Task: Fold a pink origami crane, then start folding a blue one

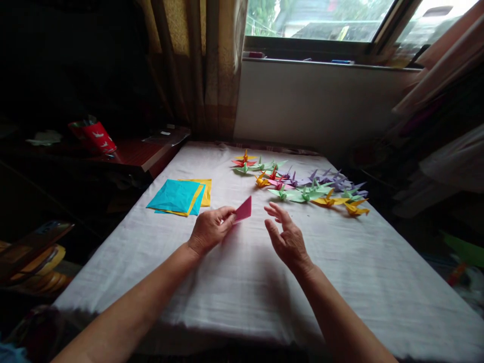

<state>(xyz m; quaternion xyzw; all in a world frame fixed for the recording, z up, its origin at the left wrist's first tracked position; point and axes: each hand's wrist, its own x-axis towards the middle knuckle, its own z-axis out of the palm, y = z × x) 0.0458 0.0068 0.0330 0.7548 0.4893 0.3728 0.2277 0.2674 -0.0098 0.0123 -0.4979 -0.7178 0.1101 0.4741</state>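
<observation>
Between the thumb and fingers of my left hand (212, 228) is a folded piece of pink paper (244, 210), held a little above the white cloth (242, 287). Its free corner points up and to the right. My right hand (286, 236) hovers to the right of the paper, apart from it, fingers spread and nothing in them. Beyond my right hand stand several folded paper cranes (305, 194) in green, purple, yellow, red and pink. Blue and yellow paper sheets (174, 195) lie in a loose stack to the left of my left hand.
A dark wooden desk (147, 156) adjoins the table at the left, with a red patterned cup (94, 137) on it. Curtains (212, 65) and a window (317, 20) are behind the table. Clothes (449, 75) hang at the right.
</observation>
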